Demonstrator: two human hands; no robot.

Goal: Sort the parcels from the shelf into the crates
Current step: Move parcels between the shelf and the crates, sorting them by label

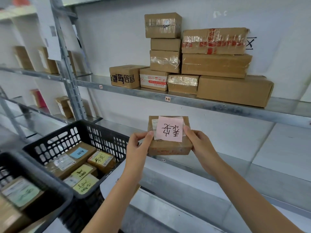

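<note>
Parcel with a pink note is held in the air below the stocked shelf. The left hand and right hand each grip a side, fingers curled on its edges. This looks like the label-reading step; next it goes left into the matching crate. The black crate holds yellow- and blue-noted parcels, and a nearer crate holds a green one. Stacked boxes wait above; the path looks unobstructed.
</note>
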